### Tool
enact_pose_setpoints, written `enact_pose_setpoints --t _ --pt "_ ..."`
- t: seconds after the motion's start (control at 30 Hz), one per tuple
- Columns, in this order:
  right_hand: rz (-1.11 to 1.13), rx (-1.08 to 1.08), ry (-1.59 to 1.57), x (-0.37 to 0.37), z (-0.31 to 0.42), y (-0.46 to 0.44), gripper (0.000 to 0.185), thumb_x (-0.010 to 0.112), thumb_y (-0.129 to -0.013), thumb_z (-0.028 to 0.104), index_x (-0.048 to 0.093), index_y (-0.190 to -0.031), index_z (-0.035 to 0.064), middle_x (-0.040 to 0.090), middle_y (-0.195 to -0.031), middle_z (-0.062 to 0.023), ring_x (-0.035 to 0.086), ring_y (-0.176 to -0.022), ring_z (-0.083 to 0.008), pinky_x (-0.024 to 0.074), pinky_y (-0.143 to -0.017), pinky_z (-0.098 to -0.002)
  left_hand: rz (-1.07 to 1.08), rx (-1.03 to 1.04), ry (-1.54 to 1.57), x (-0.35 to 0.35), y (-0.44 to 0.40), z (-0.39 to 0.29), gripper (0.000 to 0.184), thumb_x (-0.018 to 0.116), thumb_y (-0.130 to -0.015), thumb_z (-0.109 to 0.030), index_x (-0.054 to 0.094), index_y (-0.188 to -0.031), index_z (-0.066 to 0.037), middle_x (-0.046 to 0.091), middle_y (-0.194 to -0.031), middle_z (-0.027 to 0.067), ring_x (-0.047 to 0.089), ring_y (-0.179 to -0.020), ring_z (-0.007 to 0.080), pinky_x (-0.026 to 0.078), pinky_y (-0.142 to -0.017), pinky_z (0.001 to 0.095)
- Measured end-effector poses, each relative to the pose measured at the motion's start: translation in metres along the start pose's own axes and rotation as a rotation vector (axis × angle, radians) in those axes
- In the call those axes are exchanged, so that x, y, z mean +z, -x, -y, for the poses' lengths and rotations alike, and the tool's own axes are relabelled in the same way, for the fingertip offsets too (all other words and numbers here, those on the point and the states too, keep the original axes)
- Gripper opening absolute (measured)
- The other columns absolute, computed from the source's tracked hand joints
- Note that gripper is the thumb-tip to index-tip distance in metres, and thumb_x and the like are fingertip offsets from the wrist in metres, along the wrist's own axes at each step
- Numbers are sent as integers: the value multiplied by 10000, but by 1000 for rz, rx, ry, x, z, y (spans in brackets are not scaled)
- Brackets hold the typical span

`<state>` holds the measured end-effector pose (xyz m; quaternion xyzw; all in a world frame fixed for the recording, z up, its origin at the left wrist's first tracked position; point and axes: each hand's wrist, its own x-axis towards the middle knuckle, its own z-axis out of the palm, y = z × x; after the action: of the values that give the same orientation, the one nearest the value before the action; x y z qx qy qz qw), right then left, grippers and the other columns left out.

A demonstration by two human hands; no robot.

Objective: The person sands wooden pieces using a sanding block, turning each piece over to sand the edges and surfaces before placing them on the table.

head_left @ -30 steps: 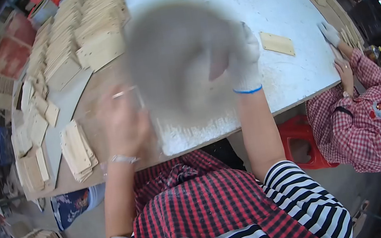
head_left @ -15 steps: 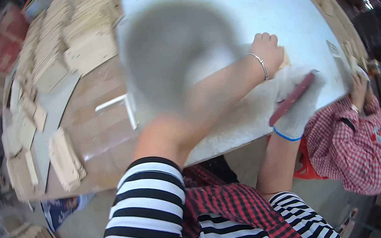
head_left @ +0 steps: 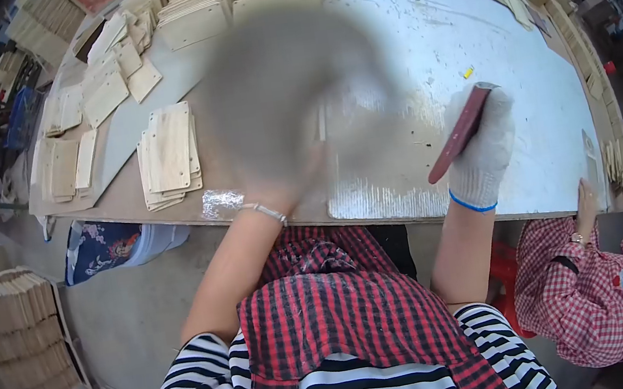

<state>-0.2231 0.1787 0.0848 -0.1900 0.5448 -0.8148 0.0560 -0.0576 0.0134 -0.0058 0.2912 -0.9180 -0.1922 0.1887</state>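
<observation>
My right hand (head_left: 487, 150), in a white knit glove with a blue cuff, is closed around a long, dark red sanding block (head_left: 456, 136) above the pale tabletop (head_left: 397, 182). The block slants from upper right to lower left. My left hand (head_left: 296, 189), bare with a bracelet at the wrist, is near the table's front edge. A grey blurred patch covers most of it, so its fingers and anything in them are hidden. Left of it, a small stack of thin wooden plates with holes (head_left: 169, 152) lies on the brown board.
Many more wooden plates (head_left: 194, 12) stand in rows at the back left, with loose ones (head_left: 106, 92) nearby. A small yellow piece (head_left: 468, 73) lies beyond my right hand. Another person in a checked garment (head_left: 580, 292) sits at the right edge. Stacked wood (head_left: 21, 339) stands lower left.
My left hand has drawn back leftward from beside the gloved hand, where a light wooden piece showed. My right hand keeps the sanding block, now more upright. The camera view has shifted.
</observation>
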Motion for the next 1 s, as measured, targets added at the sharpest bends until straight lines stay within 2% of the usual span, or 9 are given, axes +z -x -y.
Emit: enact_pose_setpoints --t 0.1,0.3,0.33,0.4,0.53,0.73,0.8,0.93,1.0 --pt "96 -2 94 9 -22 -1 313 467 -950 331 579 -856 54 555 -721 -27 520 -610 -102 429 -545 -248 -317 117 176 6 -2 -3 659 690 -725 -393 476 -1232 -30 481 -1231 181 436 -1161 335 353 -975 447" --pt "531 203 941 71 -34 20 247 617 -851 194 624 -982 -14 659 -899 -69 619 -816 -150 487 -710 -290 -16 46 241 -35 25 20 475 685 -741 -231 538 -1134 -8 563 -1097 162 530 -1008 316 421 -883 404" --pt "692 -72 920 81 -41 25 270 646 -806 191 637 -969 -24 670 -920 -100 626 -869 -180 486 -790 -307 -74 62 150 -29 28 25 322 663 -766 -139 592 -1054 -13 622 -993 139 593 -893 284 473 -802 377" --pt "852 -451 1098 98 -79 16 275 640 -804 195 638 -979 -17 667 -930 -113 623 -886 -199 475 -818 -312 -80 17 189 -24 26 25 430 678 -724 -173 562 -1105 -10 588 -1053 161 563 -953 310 452 -838 399" --pt "807 -365 1457 122 -145 -54 287 627 -802 205 640 -1000 -2 659 -949 -138 617 -919 -236 453 -874 -323 -113 26 225 -17 32 35 519 692 -685 -197 542 -1144 -6 571 -1077 178 548 -991 329 441 -861 411" --pt "993 -548 943 106 -92 1 308 608 -799 219 644 -1032 20 647 -978 -177 607 -969 -292 421 -957 -339 -150 20 496 -48 37 34 341 622 -778 -95 540 -1089 20 581 -1053 166 564 -947 296 457 -813 359" --pt "1017 -843 1205 102 -95 38 323 583 -808 222 638 -1057 23 634 -997 -205 592 -1005 -317 418 -969 -360 -199 3 505 -49 36 39 356 620 -774 -95 529 -1097 24 568 -1061 167 550 -958 296 444 -823 365" --pt "837 -196 1329 157 -88 -10 341 548 -837 434 611 -816 100 618 -724 -138 613 -700 -284 491 -623 -340 -187 -40 360 -42 39 27 340 602 -791 -159 530 -1071 19 553 -1050 168 523 -956 304 419 -826 390" --pt "749 -480 1266 130 -146 -42 295 561 -827 355 625 -874 71 631 -798 -151 612 -785 -295 480 -712 -345 -215 86 74 -35 38 22 348 604 -807 -230 554 -1068 -5 568 -1043 159 532 -952 303 437 -810 388"
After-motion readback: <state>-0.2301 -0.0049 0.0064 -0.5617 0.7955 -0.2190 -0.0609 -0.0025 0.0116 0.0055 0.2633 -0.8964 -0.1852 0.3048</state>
